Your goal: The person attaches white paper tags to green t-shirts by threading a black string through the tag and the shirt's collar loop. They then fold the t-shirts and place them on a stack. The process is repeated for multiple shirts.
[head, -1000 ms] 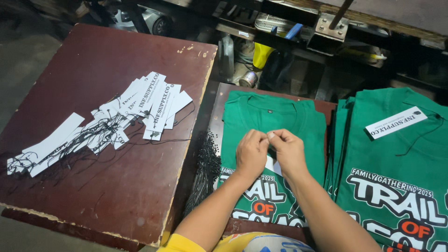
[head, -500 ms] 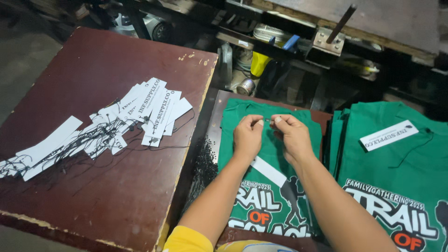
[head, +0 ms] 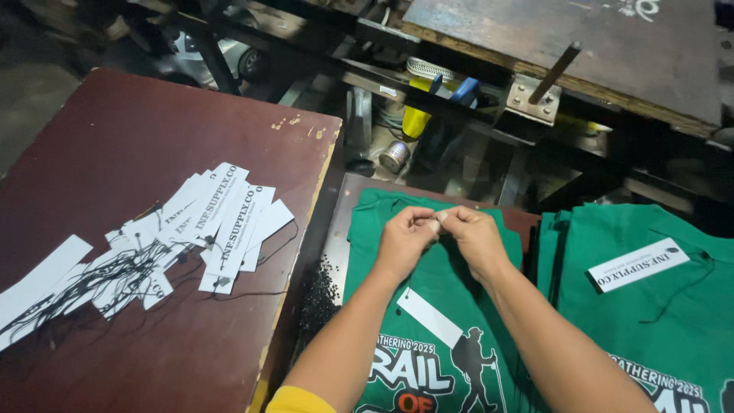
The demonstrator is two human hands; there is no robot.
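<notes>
My left hand (head: pixel 403 239) and my right hand (head: pixel 475 235) meet fingertip to fingertip at the collar of a folded green printed t-shirt (head: pixel 436 306). Both pinch something thin there, too small to make out. A blank white paper tag (head: pixel 430 317) lies on the shirt's chest just under my left wrist. The shirt rests on a small dark board (head: pixel 340 222).
A maroon table (head: pixel 115 153) on the left carries a spread pile of white hang tags with black strings (head: pixel 176 237). A stack of green shirts (head: pixel 650 321) with a white tag (head: pixel 638 265) on top sits at the right. Metal frames and clutter fill the back.
My hands stay pinched together at the shirt's collar. The view has tilted, so the shirt and tables sit lower in the frame. The white tag now shows below my left wrist.
</notes>
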